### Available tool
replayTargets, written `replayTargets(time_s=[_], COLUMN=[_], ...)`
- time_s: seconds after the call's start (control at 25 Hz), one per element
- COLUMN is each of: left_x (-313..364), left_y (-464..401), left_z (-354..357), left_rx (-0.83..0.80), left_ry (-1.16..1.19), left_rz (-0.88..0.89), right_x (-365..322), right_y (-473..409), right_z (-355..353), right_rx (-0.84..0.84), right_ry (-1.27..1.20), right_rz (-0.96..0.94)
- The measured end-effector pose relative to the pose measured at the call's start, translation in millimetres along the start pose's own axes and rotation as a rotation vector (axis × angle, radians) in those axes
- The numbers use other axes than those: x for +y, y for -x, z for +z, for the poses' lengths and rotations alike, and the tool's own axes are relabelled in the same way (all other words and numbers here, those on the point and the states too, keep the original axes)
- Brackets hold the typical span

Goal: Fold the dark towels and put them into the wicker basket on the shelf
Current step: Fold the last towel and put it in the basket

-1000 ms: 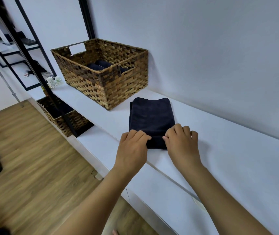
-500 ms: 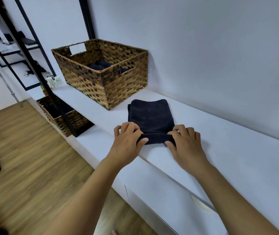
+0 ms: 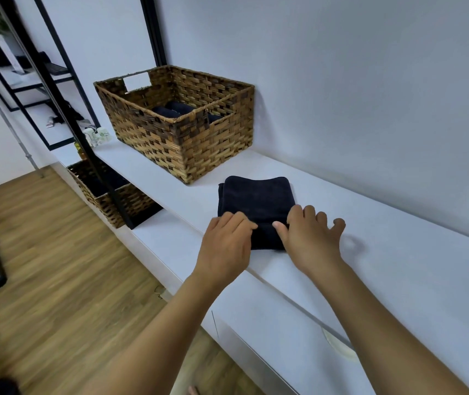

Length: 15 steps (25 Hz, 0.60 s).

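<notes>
A dark towel (image 3: 256, 199) lies folded on the white shelf (image 3: 404, 252), just right of the wicker basket (image 3: 190, 146). Its near edge is turned over into a thick fold. My left hand (image 3: 226, 240) rests its fingers on the left end of that fold. At the right end my right hand (image 3: 310, 238) touches the fold with its thumb, while its fingers spread out above the shelf. Inside the basket lie rolled dark towels (image 3: 172, 111).
A second wicker basket (image 3: 119, 201) stands on the lower shelf at left, behind a black frame post (image 3: 85, 143). Small bottles (image 3: 96, 135) sit at the shelf's far left end. The wall runs close behind the shelf. Wood floor (image 3: 42, 266) lies below left.
The near edge of the towel has been turned further over, so the towel is shorter. Both hands moved forward with it, and my right hand's fingers have spread open.
</notes>
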State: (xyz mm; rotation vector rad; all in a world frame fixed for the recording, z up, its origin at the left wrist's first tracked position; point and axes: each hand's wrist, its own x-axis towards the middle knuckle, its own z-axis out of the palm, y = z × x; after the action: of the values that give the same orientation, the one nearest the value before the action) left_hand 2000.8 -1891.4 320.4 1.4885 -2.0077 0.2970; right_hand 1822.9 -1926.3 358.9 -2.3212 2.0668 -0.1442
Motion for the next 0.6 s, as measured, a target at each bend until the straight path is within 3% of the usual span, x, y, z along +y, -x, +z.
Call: replayTargets(time_s=[0.08,0.2,0.32,0.44,0.6], left_x=[-10.4,-14.5,-6.4,-2.8,-3.9], left_y=[14.2,10.9,-6.2,-18.0,-35.0], left_z=[-0.6,-8.6,-16.5,-23.4,-37.9], left_rx=[0.010,-0.122,-0.205,-0.350,-0.578], left_ry=[0.088,0.018,-0.029,0.061,0.153], left_rz=[0.024,-0.044,-0.128,-0.228,-0.304], right_x=[-7.9,-8.1,2.5,10.6,18.7], right_y=[5.1,1.7,-2.2,3.2,0.5], right_z=[11.9,21.8,22.3,24.0,30.2], right_rx=[0.188,0.422,0.521,0.469,0.325], right_ry=[-0.035,-0.031,0.024,-0.033,-0.130], right_rz=[-0.053,-0.122,-0.257,-0.481,-0.498])
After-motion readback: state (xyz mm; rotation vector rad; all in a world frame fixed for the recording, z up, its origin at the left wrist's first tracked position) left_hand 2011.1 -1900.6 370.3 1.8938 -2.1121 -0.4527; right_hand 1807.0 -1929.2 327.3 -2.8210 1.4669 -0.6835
